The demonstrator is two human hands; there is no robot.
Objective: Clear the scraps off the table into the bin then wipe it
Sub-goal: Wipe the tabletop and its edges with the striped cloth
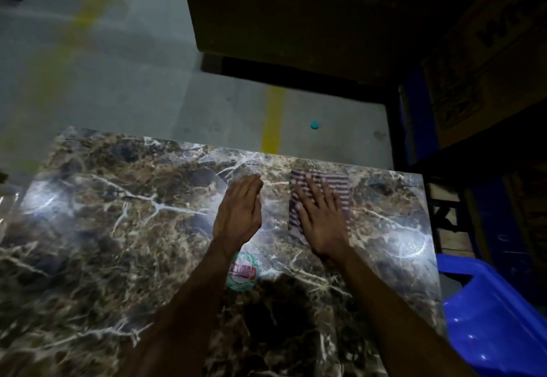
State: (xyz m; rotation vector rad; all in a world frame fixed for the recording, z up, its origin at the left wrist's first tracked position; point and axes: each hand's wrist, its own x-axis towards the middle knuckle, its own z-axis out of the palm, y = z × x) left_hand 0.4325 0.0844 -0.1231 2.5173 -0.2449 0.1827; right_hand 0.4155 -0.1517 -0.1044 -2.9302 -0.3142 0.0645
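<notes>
right hand [321,222] lies spread flat on striped cloth [318,196]; left hand [241,208] relaxed beside.

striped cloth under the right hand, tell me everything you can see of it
The striped cloth is a small, roughly rectangular piece of fabric with thin dark and pale stripes running across it. It lies flat on the brown marble-patterned table, near the far edge and towards the right side. The right hand presses on it with straight, spread fingers and covers its middle, so its near end is hidden. Its outline is blurred. The left hand is beside it, not touching it.
</notes>
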